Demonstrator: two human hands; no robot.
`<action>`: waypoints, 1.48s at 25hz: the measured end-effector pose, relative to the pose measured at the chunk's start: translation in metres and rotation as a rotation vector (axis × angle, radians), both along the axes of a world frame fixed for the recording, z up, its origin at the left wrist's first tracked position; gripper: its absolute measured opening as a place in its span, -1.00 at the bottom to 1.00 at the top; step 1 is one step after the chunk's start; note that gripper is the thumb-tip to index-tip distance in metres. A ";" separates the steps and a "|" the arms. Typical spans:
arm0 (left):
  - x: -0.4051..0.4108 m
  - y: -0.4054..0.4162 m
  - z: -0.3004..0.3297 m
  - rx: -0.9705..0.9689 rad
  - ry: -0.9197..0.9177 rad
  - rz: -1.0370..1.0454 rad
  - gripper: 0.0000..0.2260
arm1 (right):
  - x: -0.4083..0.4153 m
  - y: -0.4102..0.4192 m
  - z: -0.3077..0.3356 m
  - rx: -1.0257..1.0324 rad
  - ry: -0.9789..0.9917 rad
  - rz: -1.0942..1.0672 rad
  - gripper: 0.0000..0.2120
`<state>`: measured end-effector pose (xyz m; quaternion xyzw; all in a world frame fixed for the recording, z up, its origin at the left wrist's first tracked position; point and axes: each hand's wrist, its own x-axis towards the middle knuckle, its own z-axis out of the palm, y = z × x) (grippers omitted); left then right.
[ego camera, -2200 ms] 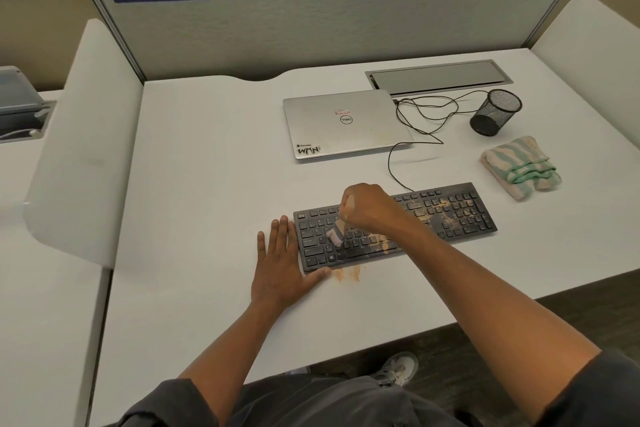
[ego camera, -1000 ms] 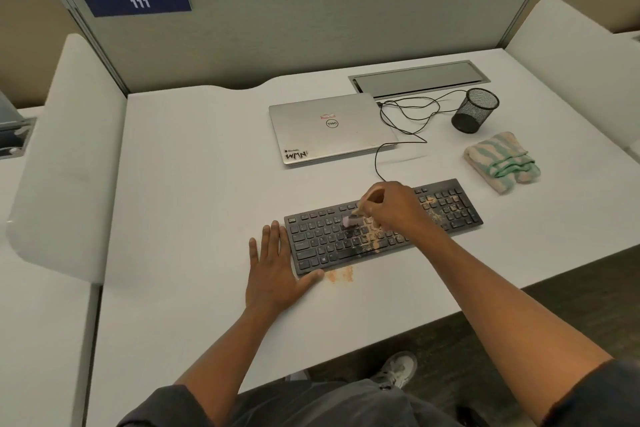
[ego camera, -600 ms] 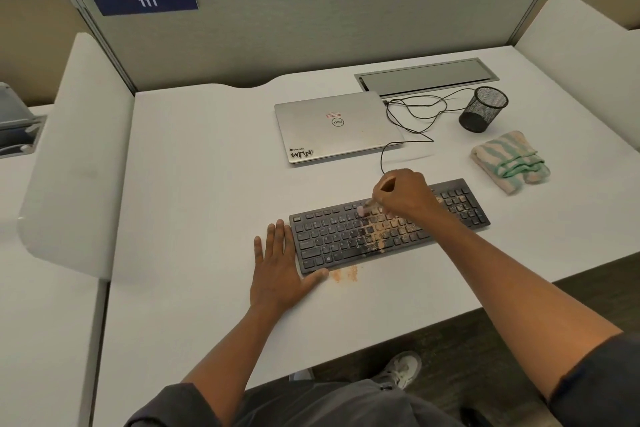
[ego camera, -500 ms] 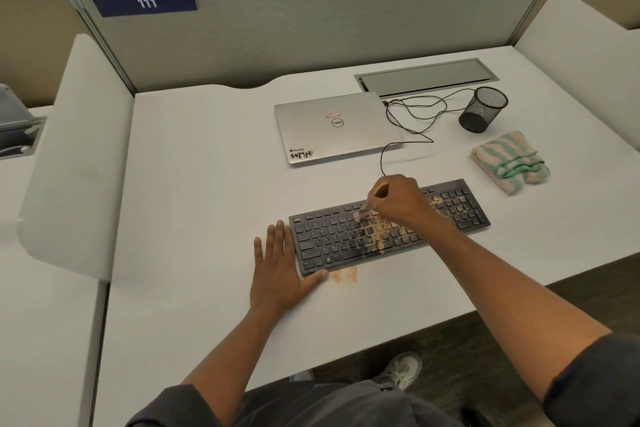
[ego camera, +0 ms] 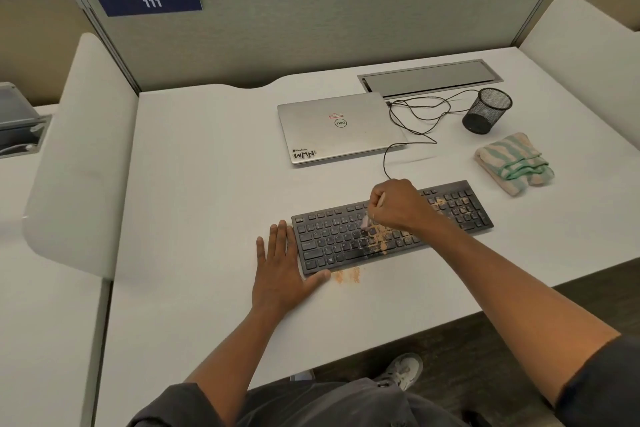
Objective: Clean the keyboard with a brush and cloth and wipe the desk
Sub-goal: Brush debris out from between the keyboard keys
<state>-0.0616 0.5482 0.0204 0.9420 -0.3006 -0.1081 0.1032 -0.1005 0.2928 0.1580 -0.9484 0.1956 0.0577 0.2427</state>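
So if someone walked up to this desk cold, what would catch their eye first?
Probably the orange-brown dust smeared over the middle keys of the black keyboard, with a small patch of it spilled on the white desk just in front. Next, the right hand working a small brush into those keys while the left hand lies flat at the keyboard's left end. A striped cloth sits unused to the right.

Matt black plastic keyboard (ego camera: pixel 391 225) – dusted orange – on a smooth white desk (ego camera: pixel 207 184); soft striped cloth (ego camera: pixel 514 163).
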 end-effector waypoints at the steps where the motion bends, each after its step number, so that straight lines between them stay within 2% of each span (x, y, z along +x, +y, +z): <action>1: 0.000 0.000 -0.001 0.000 0.000 -0.001 0.07 | -0.001 -0.002 0.001 0.007 0.016 -0.006 -0.85; 8: 0.000 0.000 -0.002 -0.010 -0.005 0.000 0.06 | 0.000 0.001 0.002 0.015 -0.070 -0.070 -0.87; 13: 0.000 0.000 -0.002 -0.012 -0.002 -0.006 0.06 | -0.002 -0.006 0.001 0.014 0.077 -0.042 -0.88; 16: 0.000 0.000 -0.003 -0.021 -0.005 0.000 0.07 | 0.001 -0.010 0.005 0.039 0.025 -0.063 -0.98; 18: 0.000 0.000 -0.003 -0.008 -0.005 -0.005 0.06 | 0.002 -0.006 0.004 0.046 -0.006 -0.070 -0.96; 23: 0.000 0.001 -0.002 0.005 -0.002 -0.005 0.07 | 0.004 -0.006 0.005 0.037 0.151 -0.057 -0.97; 28: 0.000 0.000 -0.001 -0.006 0.005 0.001 0.08 | 0.005 -0.007 0.007 0.007 -0.018 -0.108 -0.97; 33: 0.000 0.000 0.000 0.013 0.007 -0.006 0.09 | 0.008 -0.009 0.006 0.042 0.165 -0.099 -0.96; 37: 0.000 0.000 -0.001 0.019 0.010 -0.003 0.09 | 0.009 -0.018 0.008 0.013 -0.056 -0.175 -0.94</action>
